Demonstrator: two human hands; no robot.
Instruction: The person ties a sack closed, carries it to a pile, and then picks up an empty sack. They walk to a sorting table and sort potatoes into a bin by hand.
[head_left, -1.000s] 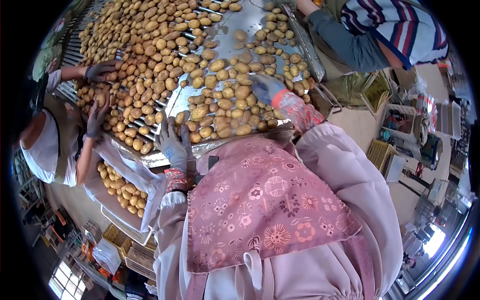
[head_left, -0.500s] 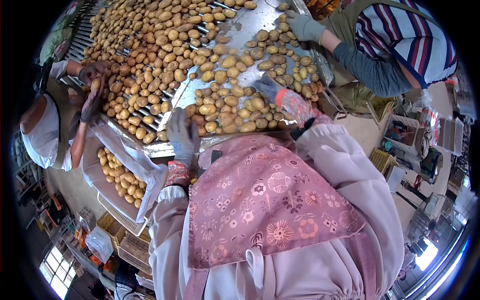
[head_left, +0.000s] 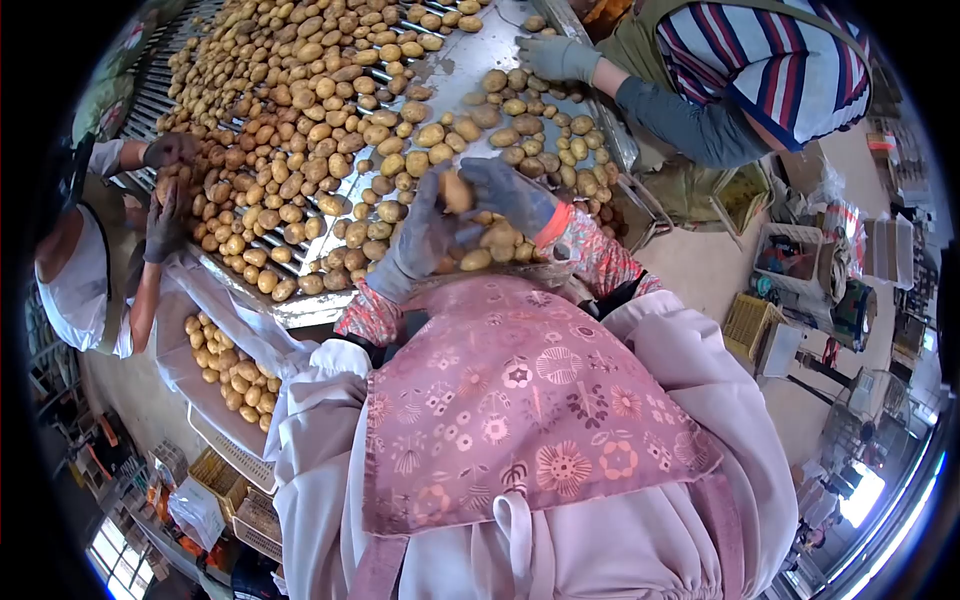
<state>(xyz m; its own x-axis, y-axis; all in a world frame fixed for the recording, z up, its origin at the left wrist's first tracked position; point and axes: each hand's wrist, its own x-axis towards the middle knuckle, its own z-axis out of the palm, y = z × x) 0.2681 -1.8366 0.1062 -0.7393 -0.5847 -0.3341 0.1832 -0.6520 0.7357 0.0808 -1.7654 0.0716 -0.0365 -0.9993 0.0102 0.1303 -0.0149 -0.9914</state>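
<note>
Both my hands wear grey gloves over the near end of the metal sorting table (head_left: 310, 308). My left hand (head_left: 418, 235) has its fingers curved round one side of a brownish potato (head_left: 456, 191). On the potato's other side is my right hand (head_left: 508, 196), its fingertips close to it; whether they touch it is unclear. Below and between my hands lie more potatoes (head_left: 500, 240) on the metal. A large spread of potatoes (head_left: 300, 130) covers the rollers to the left and ahead.
A co-worker's gloved hand (head_left: 560, 58) rests at the far right edge of the table. Another co-worker's hands (head_left: 170, 180) are at the left edge. A lined crate of potatoes (head_left: 235, 370) stands at the lower left. Yellow crates (head_left: 750, 325) are on the right.
My left hand has moved up and right from the table's near edge, and my right hand slightly left. A potato is now held up between them. The right co-worker's hand has moved left.
</note>
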